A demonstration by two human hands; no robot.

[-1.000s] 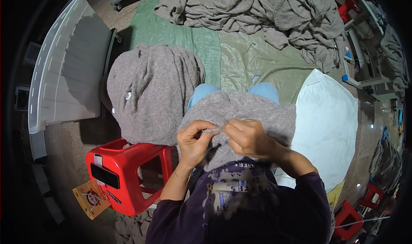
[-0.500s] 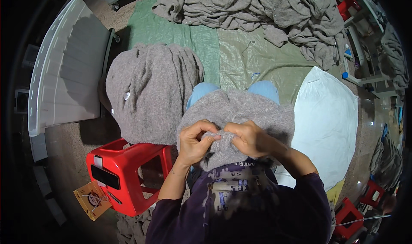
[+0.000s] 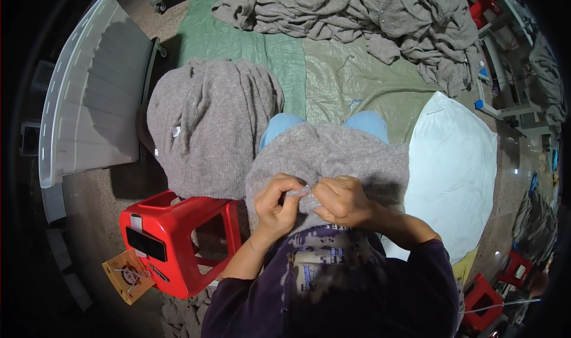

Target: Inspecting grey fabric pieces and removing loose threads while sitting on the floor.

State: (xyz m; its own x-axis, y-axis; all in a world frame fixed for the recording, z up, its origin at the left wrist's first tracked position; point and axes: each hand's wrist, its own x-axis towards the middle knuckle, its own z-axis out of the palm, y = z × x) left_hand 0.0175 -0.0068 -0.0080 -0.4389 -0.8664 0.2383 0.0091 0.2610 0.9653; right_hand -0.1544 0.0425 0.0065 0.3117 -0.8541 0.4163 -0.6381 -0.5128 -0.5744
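A grey knitted garment (image 3: 333,148) lies spread across my lap, over light blue trouser knees (image 3: 369,124). My left hand (image 3: 278,204) pinches a fold of its fabric between thumb and forefinger. Right beside it, my right hand (image 3: 342,201) is closed on the same fabric, the fingers bent and the knuckles up. Between the two hands the knit is bunched into a small raised fold. Whether some small thing is held in the fingertips I cannot make out.
To the left, grey knits (image 3: 208,124) are heaped beside a red stool (image 3: 178,237) with a black phone (image 3: 146,244) on it. A white bin (image 3: 101,100) stands further left. A stuffed white sack (image 3: 455,171) lies to the right. More grey knits (image 3: 357,8) lie on the green tarp (image 3: 238,55) ahead.
My hands have drawn closer together and slightly lower. My right hand has turned so its knuckles face up, and less of the bunched fabric shows between them.
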